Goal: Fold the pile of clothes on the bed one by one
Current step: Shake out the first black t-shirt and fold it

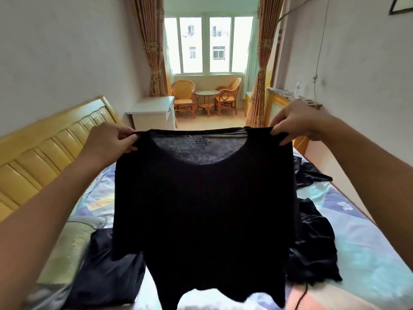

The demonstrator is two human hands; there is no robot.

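Note:
A black t-shirt (pixel 203 209) hangs in the air in front of me, spread flat with the wide neck opening at the top. My left hand (pixel 109 142) pinches its left shoulder and my right hand (pixel 299 120) pinches its right shoulder. The shirt's hem reaches down to the bed (pixel 366 249) and hides the middle of it. More dark clothes lie on the bed: a crumpled black pile (pixel 312 242) on the right and a dark garment (pixel 107 276) at the lower left.
A yellow padded headboard (pixel 44 157) runs along the left. A green pillow (pixel 67 247) lies at the bed's left side. A white desk (pixel 154 113), wicker chairs (pixel 183 95) and a small round table stand beyond the bed. A black cable (pixel 304 294) lies at lower right.

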